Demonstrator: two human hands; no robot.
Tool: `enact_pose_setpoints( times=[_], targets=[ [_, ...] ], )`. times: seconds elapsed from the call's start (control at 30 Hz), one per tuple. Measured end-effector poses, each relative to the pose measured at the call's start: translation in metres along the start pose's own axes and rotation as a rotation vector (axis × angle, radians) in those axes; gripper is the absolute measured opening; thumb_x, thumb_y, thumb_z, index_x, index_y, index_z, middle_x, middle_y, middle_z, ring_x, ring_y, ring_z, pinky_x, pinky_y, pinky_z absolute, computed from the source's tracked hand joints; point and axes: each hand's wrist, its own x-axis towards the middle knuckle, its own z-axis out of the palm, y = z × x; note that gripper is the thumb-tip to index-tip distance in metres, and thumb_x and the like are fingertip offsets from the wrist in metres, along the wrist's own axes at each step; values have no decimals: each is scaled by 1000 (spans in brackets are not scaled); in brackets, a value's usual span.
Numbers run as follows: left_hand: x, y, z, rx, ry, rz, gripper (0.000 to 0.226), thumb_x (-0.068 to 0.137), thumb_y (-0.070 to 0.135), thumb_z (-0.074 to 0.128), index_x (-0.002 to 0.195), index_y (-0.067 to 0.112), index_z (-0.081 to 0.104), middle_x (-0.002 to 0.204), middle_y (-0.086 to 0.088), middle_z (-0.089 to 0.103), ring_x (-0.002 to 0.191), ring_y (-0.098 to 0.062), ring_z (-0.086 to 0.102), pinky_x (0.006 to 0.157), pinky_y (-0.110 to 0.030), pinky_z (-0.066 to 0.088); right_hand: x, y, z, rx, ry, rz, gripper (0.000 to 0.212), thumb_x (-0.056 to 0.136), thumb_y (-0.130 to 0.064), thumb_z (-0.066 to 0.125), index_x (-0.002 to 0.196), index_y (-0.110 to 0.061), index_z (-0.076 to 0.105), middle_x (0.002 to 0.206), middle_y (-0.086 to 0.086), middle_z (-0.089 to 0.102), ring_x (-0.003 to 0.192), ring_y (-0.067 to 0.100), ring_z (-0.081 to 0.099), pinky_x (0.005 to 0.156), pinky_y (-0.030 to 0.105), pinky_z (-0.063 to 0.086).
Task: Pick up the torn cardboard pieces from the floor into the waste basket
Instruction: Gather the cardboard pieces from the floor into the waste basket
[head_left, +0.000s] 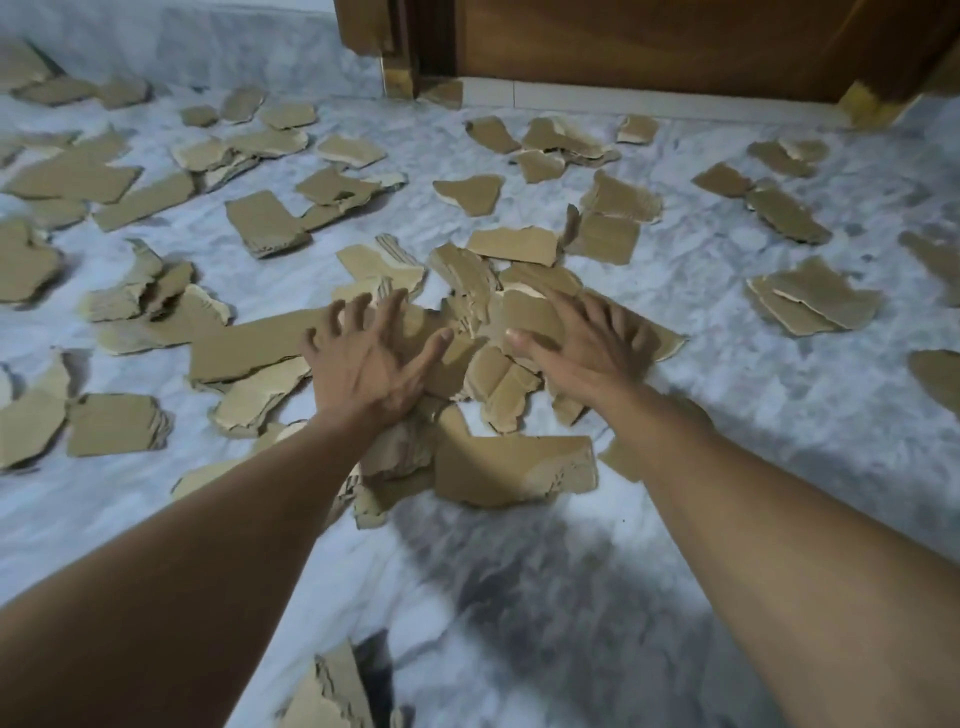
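Several torn brown cardboard pieces lie heaped in a pile (483, 374) on the pale marble floor in the middle of the view. My left hand (371, 358) hovers over the pile's left side with its fingers spread wide. My right hand (582, 343) lies over the pile's right side, fingers apart, its palm resting on a piece. Neither hand holds anything. A large flat piece (514, 467) lies at the pile's near edge between my forearms. No waste basket is in view.
Many more cardboard scraps are scattered over the floor, to the left (67, 176), far middle (550, 140) and right (810, 301). One piece (332, 691) lies close below me. A wooden door and frame (649, 47) stand at the far side.
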Motion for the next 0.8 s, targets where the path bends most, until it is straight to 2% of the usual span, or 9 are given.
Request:
enact_pose_setpoints(
  times=[0.07, 0.13, 0.2, 0.27, 0.4, 0.5, 0.57, 0.67, 0.8],
  targets=[
    [8, -9, -9, 35, 46, -102, 106, 66, 102, 17, 154, 42, 20, 166, -10, 18, 151, -42, 8, 113, -70, 12, 1, -2, -1, 0, 67, 23, 108, 67, -101, 35, 157, -51, 3, 171, 1, -9, 156, 34, -9, 118, 71, 3],
    [18, -28, -14, 59, -81, -231, 122, 55, 108, 18, 157, 44, 1, 168, -14, -3, 149, -51, -10, 110, -77, 0, 2, 5, -6, -29, 84, 148, 120, 56, -108, 29, 156, -52, -8, 168, 8, -23, 152, 43, -19, 112, 77, -9],
    [25, -48, -13, 26, -249, -304, 134, 44, 112, 14, 157, 44, -5, 166, -20, -12, 147, -54, -14, 111, -78, -1, 3, 13, -10, -18, 31, 275, 125, 51, -110, 23, 155, -51, -13, 166, 15, -26, 149, 50, -23, 108, 81, -12],
    [26, -53, -13, 44, -350, -287, 136, 41, 112, 9, 158, 42, 1, 166, -22, -4, 148, -54, -7, 112, -76, 3, 2, 15, -11, -19, -41, 295, 121, 57, -108, 18, 157, -48, -10, 166, 19, -21, 149, 52, -21, 108, 79, -13],
    [18, -37, -21, 43, -338, -177, 134, 43, 111, 13, 156, 40, 15, 160, -14, 24, 146, -47, 15, 112, -69, 21, 0, -3, -7, -25, -45, 206, 107, 73, -99, 14, 161, -39, 1, 170, 14, -10, 154, 44, -12, 114, 74, -9],
    [13, -39, -27, 68, -369, -206, 143, 37, 113, 21, 158, 37, 10, 164, -19, 15, 150, -47, 3, 115, -71, 7, -3, -25, -1, 30, -43, 56, 93, 87, -87, 18, 162, -34, 8, 171, 6, 3, 156, 34, -1, 118, 69, -5],
    [6, -40, -32, 93, -455, -218, 143, 37, 111, 31, 157, 36, 12, 164, -21, 10, 149, -50, 6, 116, -70, 11, -4, -44, 5, 65, -32, -21, 87, 92, -81, 26, 162, -32, 12, 170, 5, 16, 155, 33, 11, 120, 63, 5],
    [2, -37, -42, 68, -392, -264, 129, 38, 103, 51, 143, 30, 37, 145, -17, 35, 133, -44, 32, 104, -57, 39, -7, -76, 10, 77, -23, -62, 82, 94, -72, 40, 161, -31, 15, 165, 7, 24, 147, 39, 23, 115, 56, 23],
    [11, -35, -54, -110, -434, -409, 104, 49, 77, 81, 130, 19, 50, 115, -9, 38, 124, -38, 38, 86, -42, 40, -15, -104, 15, 319, -87, -44, 92, 92, -60, 60, 162, -28, 10, 161, 9, 32, 142, 36, 37, 110, 46, 39]
  ],
)
